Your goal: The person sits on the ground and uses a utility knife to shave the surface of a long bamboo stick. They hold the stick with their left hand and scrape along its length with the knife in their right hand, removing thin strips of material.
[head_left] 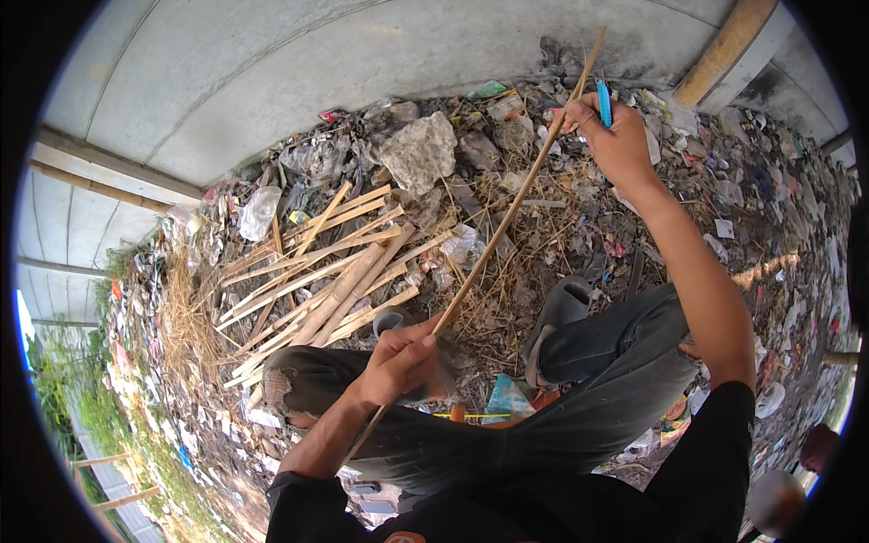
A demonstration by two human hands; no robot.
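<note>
both hands grip one long thin bamboo stick, which runs diagonally from near the lap up and away to the right. left hand is clenched around the stick's lower part, close to the body above the left knee; a short length of stick pokes out below the fist toward the left forearm. right hand is stretched out at arm's length and closes on the stick near its far, upper end, with only a short tip showing past it. that same right hand also holds a small blue-handled tool pressed against the stick; i cannot tell whether its edge touches the wood.

so the stick's long axis lies from near-left to far-right, spanning the gap between the two fists, with the left hand the nearer one to the body.

just left of the stick, on the littered ground, lies a loose pile of split pale bamboo strips, fanned roughly parallel to it. a grey lumpy rock sits beyond the pile near the concrete wall. a grey shoe rests on dry straw right of the stick's middle.
</note>
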